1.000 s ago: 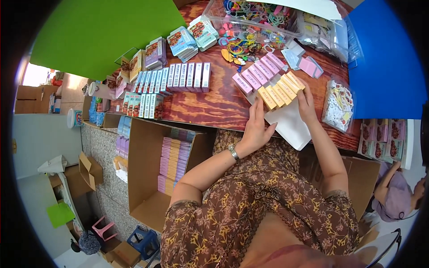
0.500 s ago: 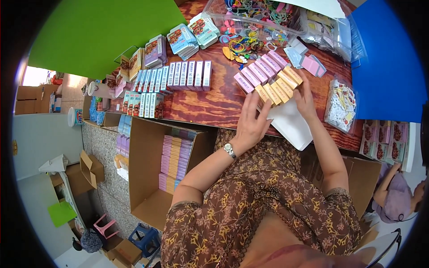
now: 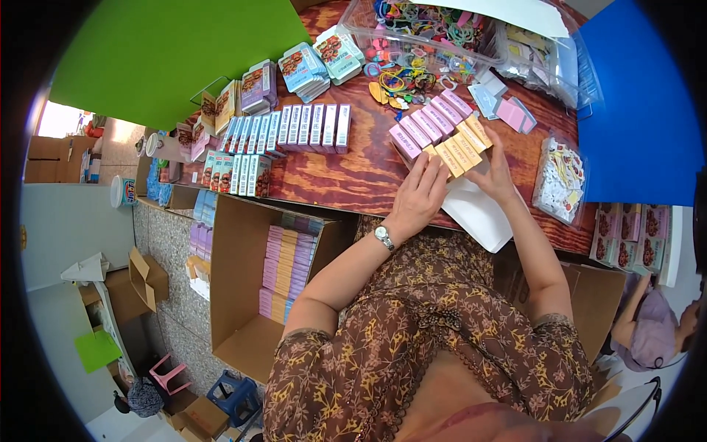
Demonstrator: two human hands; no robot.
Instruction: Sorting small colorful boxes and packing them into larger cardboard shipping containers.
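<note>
A row of small yellow boxes (image 3: 460,153) stands on the wooden table, close against a row of pink boxes (image 3: 433,121) behind it. My left hand (image 3: 421,197) rests its fingers over the left end of the yellow row. On the other end, my right hand (image 3: 497,175) has its fingers along the side and its thumb low at the front, so the row sits between both hands. Some yellow boxes lean. Below my hands, a white sheet (image 3: 477,215) hangs over the table's front edge. Part of the yellow boxes is hidden by my left fingers.
Rows of blue and purple boxes (image 3: 313,125) stand to the left. Flattened cartons (image 3: 303,70) lie behind them. A clear bin (image 3: 420,37) of colourful bands is at the back. To the right sits a clear pack (image 3: 561,180); an open cardboard box (image 3: 247,295) stands below.
My left fingers have drawn together on the yellow boxes. My right thumb has come in toward the row's front. The yellow boxes have shifted and tilted between my hands.
</note>
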